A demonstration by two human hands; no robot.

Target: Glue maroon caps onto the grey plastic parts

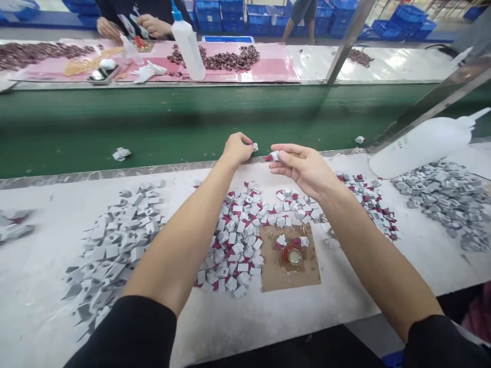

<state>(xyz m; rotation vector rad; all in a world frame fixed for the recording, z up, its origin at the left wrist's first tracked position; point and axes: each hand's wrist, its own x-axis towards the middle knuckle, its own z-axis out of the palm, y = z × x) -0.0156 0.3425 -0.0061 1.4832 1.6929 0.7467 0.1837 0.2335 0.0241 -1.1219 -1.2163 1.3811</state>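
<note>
My left hand (237,148) is at the table's far edge, its fingers closed on a small grey and magenta part (254,146). Just right of it, my right hand (301,166) pinches another grey and magenta part (274,156) between thumb and fingers. The two parts are apart. Below my hands lies a pile of grey and magenta parts (233,240), beside a brown cardboard square (274,276) that bears a round metal cap (294,256) and a few parts. Plain grey parts (115,240) are heaped to the left.
A green belt (172,117) runs beyond the table with a few loose parts on it. A large white bottle (422,143) leans at the right by a metal post and a grey heap (445,199). Across the belt, a person's hands (153,24) work near a white bottle (190,51).
</note>
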